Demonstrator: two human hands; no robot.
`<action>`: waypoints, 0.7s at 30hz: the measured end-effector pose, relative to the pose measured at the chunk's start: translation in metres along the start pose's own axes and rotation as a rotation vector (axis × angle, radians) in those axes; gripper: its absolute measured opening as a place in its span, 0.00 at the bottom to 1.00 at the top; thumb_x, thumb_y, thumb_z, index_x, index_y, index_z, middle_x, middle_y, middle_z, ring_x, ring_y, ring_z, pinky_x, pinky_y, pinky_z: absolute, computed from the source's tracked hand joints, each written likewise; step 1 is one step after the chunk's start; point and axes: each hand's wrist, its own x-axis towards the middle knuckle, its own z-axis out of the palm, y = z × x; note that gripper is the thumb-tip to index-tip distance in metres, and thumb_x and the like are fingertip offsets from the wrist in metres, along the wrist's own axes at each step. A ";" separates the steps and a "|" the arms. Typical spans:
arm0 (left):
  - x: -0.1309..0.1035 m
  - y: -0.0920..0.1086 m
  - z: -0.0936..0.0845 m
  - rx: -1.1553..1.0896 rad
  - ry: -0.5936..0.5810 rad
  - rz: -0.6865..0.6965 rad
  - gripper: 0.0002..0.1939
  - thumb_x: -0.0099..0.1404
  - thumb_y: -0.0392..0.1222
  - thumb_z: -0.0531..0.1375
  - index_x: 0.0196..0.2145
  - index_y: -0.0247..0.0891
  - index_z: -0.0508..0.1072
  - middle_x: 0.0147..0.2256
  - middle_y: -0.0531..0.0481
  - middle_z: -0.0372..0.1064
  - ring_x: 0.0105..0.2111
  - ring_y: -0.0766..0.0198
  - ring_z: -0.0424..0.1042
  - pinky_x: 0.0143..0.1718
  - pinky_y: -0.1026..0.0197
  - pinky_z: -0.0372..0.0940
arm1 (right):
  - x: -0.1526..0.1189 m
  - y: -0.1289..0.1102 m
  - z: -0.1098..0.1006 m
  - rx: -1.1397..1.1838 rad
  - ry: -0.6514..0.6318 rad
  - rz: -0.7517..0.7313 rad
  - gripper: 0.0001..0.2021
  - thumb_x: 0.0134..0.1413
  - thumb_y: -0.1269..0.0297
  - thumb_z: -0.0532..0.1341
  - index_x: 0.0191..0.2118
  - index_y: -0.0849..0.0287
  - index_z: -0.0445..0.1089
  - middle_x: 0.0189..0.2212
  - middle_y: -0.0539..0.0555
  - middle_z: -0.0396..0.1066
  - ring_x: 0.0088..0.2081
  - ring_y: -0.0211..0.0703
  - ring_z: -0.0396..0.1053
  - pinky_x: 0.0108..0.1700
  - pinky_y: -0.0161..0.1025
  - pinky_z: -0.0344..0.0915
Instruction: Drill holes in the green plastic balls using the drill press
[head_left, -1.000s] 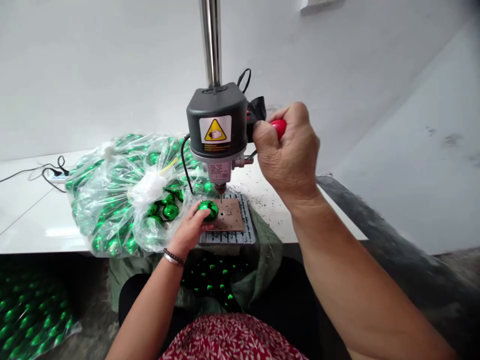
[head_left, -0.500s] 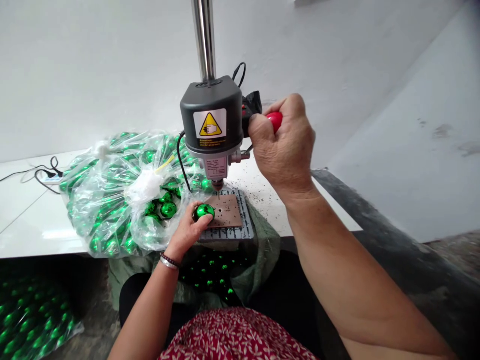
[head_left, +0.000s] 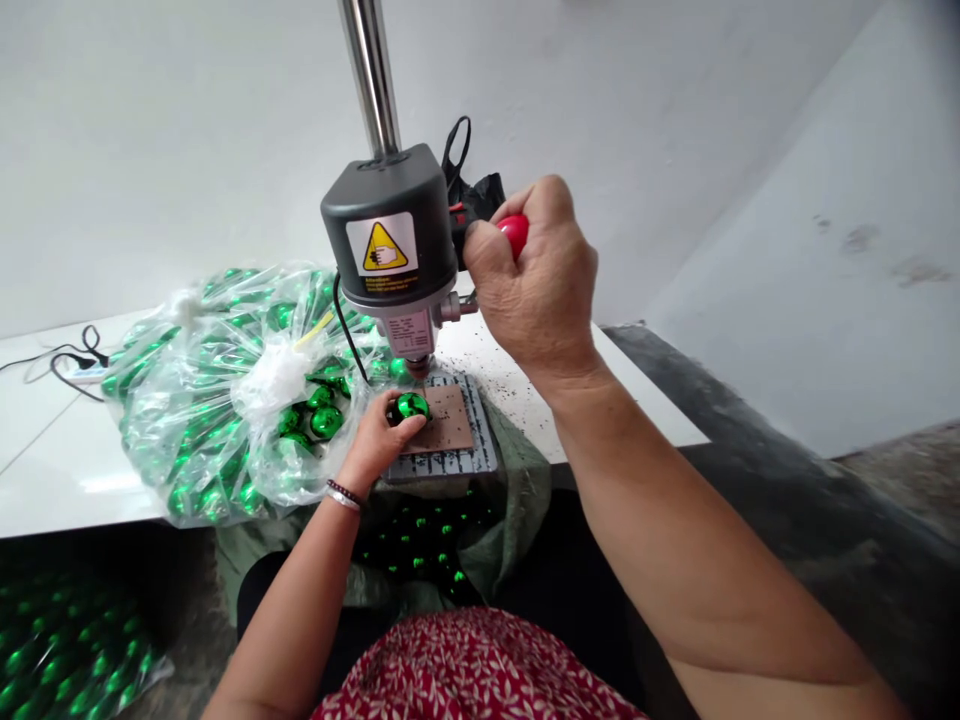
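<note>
My left hand (head_left: 381, 437) grips a shiny green ball (head_left: 413, 406) between thumb and fingers. The ball rests on a brown board (head_left: 452, 425), right under the chuck (head_left: 418, 367) of a bench drill press (head_left: 386, 225). Whether the bit touches the ball I cannot tell. The board lies on the grey slotted base (head_left: 484, 455) of the machine. My right hand (head_left: 536, 275) is closed round the red-knobbed feed lever (head_left: 514, 236) at the machine's right side; part of the knob shows between thumb and fingers.
Left of the drill, a clear plastic bag (head_left: 217, 400) full of green balls lies on the white table (head_left: 82, 460). More balls fill a green sack (head_left: 517, 510) below the table edge and a bag (head_left: 67, 640) at lower left. Dark shavings dot the tabletop.
My left hand has carried the ball rightward over the board to beneath the chuck. My right hand still holds the lever. The whole view has shifted and tilted a little.
</note>
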 end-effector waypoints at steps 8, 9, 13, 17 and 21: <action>0.000 0.017 0.004 0.128 -0.029 0.035 0.24 0.55 0.42 0.64 0.50 0.38 0.69 0.45 0.47 0.73 0.44 0.57 0.72 0.49 0.56 0.65 | 0.001 0.000 -0.001 -0.004 -0.018 -0.003 0.08 0.60 0.57 0.50 0.36 0.55 0.55 0.31 0.49 0.62 0.36 0.35 0.68 0.39 0.36 0.63; 0.001 0.020 0.004 0.145 -0.040 0.050 0.24 0.54 0.41 0.65 0.50 0.39 0.70 0.45 0.47 0.74 0.45 0.57 0.72 0.50 0.56 0.65 | 0.001 0.000 -0.001 -0.004 -0.020 0.002 0.08 0.60 0.57 0.50 0.36 0.55 0.55 0.31 0.49 0.62 0.36 0.35 0.68 0.39 0.36 0.63; 0.006 0.024 0.007 0.147 -0.082 0.083 0.30 0.50 0.39 0.67 0.52 0.38 0.71 0.50 0.45 0.72 0.49 0.55 0.71 0.53 0.55 0.63 | 0.001 0.000 -0.001 0.003 -0.026 0.019 0.07 0.58 0.58 0.53 0.36 0.55 0.55 0.32 0.49 0.63 0.36 0.35 0.67 0.39 0.35 0.63; 0.009 0.019 0.010 0.016 -0.149 -0.008 0.34 0.50 0.42 0.68 0.56 0.38 0.69 0.47 0.46 0.74 0.46 0.55 0.73 0.49 0.55 0.67 | 0.000 0.000 -0.001 0.011 -0.010 0.010 0.07 0.59 0.58 0.53 0.36 0.54 0.56 0.33 0.49 0.64 0.36 0.34 0.67 0.38 0.35 0.63; 0.008 0.012 0.013 -0.053 -0.150 -0.015 0.35 0.52 0.43 0.67 0.58 0.37 0.68 0.47 0.46 0.75 0.45 0.55 0.73 0.49 0.56 0.67 | 0.000 0.001 -0.001 0.003 -0.009 0.004 0.07 0.59 0.58 0.53 0.35 0.55 0.56 0.32 0.49 0.64 0.34 0.34 0.66 0.38 0.35 0.63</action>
